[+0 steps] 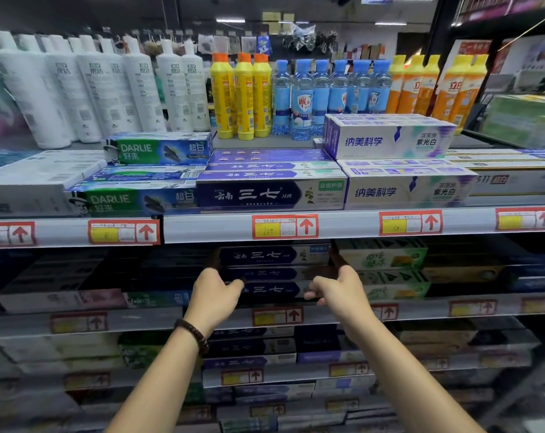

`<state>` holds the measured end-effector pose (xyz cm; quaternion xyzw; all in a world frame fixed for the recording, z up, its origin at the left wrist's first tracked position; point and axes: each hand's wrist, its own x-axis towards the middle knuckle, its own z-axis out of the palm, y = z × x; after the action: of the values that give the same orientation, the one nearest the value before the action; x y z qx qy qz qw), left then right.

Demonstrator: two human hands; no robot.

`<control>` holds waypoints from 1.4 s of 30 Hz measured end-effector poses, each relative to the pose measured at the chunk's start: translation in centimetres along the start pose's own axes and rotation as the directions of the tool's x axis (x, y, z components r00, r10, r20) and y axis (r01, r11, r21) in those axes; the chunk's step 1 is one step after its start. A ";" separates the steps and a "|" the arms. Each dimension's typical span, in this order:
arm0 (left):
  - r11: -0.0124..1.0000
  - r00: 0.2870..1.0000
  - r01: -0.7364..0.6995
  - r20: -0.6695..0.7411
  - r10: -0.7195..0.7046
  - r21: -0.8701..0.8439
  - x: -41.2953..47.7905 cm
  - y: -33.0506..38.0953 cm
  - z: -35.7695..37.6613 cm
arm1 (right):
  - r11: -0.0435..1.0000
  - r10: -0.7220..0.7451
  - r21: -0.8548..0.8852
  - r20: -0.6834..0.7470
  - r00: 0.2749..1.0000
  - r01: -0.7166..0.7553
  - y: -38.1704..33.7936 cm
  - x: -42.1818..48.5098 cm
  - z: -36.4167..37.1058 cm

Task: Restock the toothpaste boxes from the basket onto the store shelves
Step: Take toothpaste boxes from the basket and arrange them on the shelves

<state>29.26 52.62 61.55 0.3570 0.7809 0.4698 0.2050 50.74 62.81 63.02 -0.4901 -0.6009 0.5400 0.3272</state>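
A stack of dark blue toothpaste boxes [272,271] lies on the second shelf [171,320] from the top, straight ahead. My left hand [213,295] grips the stack's left end, fingers reaching into the shadow behind it, thumb on the front. My right hand [340,290] grips the right end the same way, thumb on the lowest box's front. The top box [271,255] sits just under the shelf above. The basket is out of view.
The top shelf [208,228] carries rows of green, blue and white-purple toothpaste boxes, with white, yellow, blue and orange bottles behind. Green boxes [383,260] sit right of the stack, white-pink ones [61,300] to its left. Lower shelves hold more boxes.
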 end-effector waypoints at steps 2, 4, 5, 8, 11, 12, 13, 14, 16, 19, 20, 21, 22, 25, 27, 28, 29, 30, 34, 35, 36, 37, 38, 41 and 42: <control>1.000 1.000 -0.022 -0.022 0.022 0.008 -0.2 0.1 -0.1 | 0.999 0.008 -0.048 0.008 1.000 -0.007 0.2 -0.3 0.0; 0.999 0.999 -0.026 -0.040 0.027 0.025 -0.4 0.1 -0.1 | 0.996 -0.010 -0.084 0.015 1.000 0.012 0.6 -0.5 0.1; 0.999 0.999 -0.024 -0.045 0.025 0.033 -0.6 0.2 -0.1 | 0.995 -0.029 -0.098 0.010 1.000 0.030 0.8 -0.6 0.1; 0.999 0.996 -0.033 -0.083 0.034 0.010 -1.1 0.3 -0.2 | 0.993 -0.082 -0.088 -0.003 0.997 0.081 1.4 -1.2 0.1; 0.998 0.989 -0.063 -0.133 0.059 -0.029 -1.4 0.2 -0.6 | 0.993 -0.093 -0.071 -0.016 0.996 0.091 2.2 -1.8 0.1; 0.996 0.988 -0.069 -0.143 0.061 -0.051 -1.3 0.1 -0.8 | 0.993 -0.098 -0.061 -0.014 0.995 0.097 2.4 -2.1 0.1; 0.994 0.987 -0.076 -0.150 0.064 -0.077 -1.3 0.0 -1.0 | 0.994 -0.098 -0.049 -0.009 0.995 0.097 2.6 -2.3 0.0; 0.991 0.986 -0.084 -0.155 0.067 -0.106 -1.2 -0.3 -1.2 | 0.995 -0.094 -0.037 -0.003 0.996 0.094 2.8 -2.5 0.0; 0.984 0.984 -0.104 -0.156 0.081 -0.145 -1.6 -0.8 -1.4 | 0.996 -0.085 -0.003 0.005 0.996 0.085 3.1 -2.9 0.1; 0.985 0.979 -0.123 -0.179 0.100 -0.124 -2.9 -1.7 -1.5 | 0.996 -0.076 0.054 0.020 0.997 0.075 3.6 -3.4 0.3; 0.984 0.975 -0.129 -0.198 0.103 -0.122 -3.4 -2.0 -1.4 | 0.995 -0.079 0.057 0.030 0.996 0.077 3.9 -3.6 0.4; 0.983 0.973 -0.125 -0.208 0.095 -0.133 -3.9 -2.5 -1.4 | 0.996 -0.077 0.051 0.039 0.996 0.075 4.2 -3.9 0.6; 0.981 0.975 -0.116 -0.208 0.083 -0.154 -4.5 -2.8 -1.3 | 0.996 -0.076 0.050 0.043 0.996 0.074 4.4 -4.1 0.7; 0.962 0.983 -0.116 -0.171 0.075 -0.248 -6.5 -4.3 -1.2 | 0.996 -0.069 0.068 0.040 0.997 0.066 5.1 -4.8 1.3; 0.959 0.987 -0.107 -0.141 0.072 -0.261 -7.6 -5.6 -1.3 | 0.995 -0.070 0.076 0.040 0.997 0.067 5.5 -5.3 2.0; 0.960 0.990 -0.097 -0.129 0.065 -0.261 -8.1 -6.3 -1.4 | 0.994 -0.070 0.081 0.041 0.997 0.067 5.7 -5.7 2.4; 0.960 0.992 -0.084 -0.115 0.055 -0.266 -8.6 -6.9 -1.5 | 0.994 -0.068 0.086 0.044 0.997 0.064 5.9 -6.0 2.8; 0.961 0.994 -0.067 -0.100 0.041 -0.268 -9.0 -7.4 -1.6 | 0.994 -0.063 0.087 0.046 0.997 0.059 6.1 -6.4 3.2; 0.966 0.999 -0.020 -0.041 0.010 -0.258 -10.4 -9.2 -2.2 | 0.995 -0.052 0.085 0.066 0.996 0.047 7.0 -8.4 4.6; 0.967 1.000 -0.012 -0.030 0.005 -0.254 -10.8 -9.7 -2.4 | 0.996 -0.051 0.082 0.075 0.996 0.045 7.3 -8.9 4.9; 0.968 1.000 -0.003 -0.023 -0.003 -0.252 -11.2 -10.1 -2.6 | 0.996 -0.048 0.080 0.085 0.995 0.041 7.5 -9.5 5.2; 0.968 1.000 0.008 -0.019 -0.014 -0.251 -11.7 -10.5 -2.8 | 0.996 -0.044 0.082 0.096 0.994 0.037 7.7 -10.0 5.5; 0.968 1.000 0.021 -0.017 -0.026 -0.250 -12.2 -10.9 -3.0 | 0.996 -0.039 0.080 0.108 0.993 0.030 8.0 -10.6 5.7; 0.966 0.998 0.061 -0.015 -0.067 -0.252 -14.1 -12.3 -3.7 | 0.998 -0.027 0.054 0.152 0.988 0.019 8.8 -11.9 6.0; 0.965 0.997 0.075 -0.016 -0.081 -0.253 -14.9 -12.7 -3.9 | 0.999 -0.026 0.042 0.171 0.985 0.019 9.2 -12.3 6.1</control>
<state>31.92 35.35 51.99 0.2909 0.7309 0.5615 0.2569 51.01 48.64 54.54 -0.4284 -0.6216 0.5883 0.2900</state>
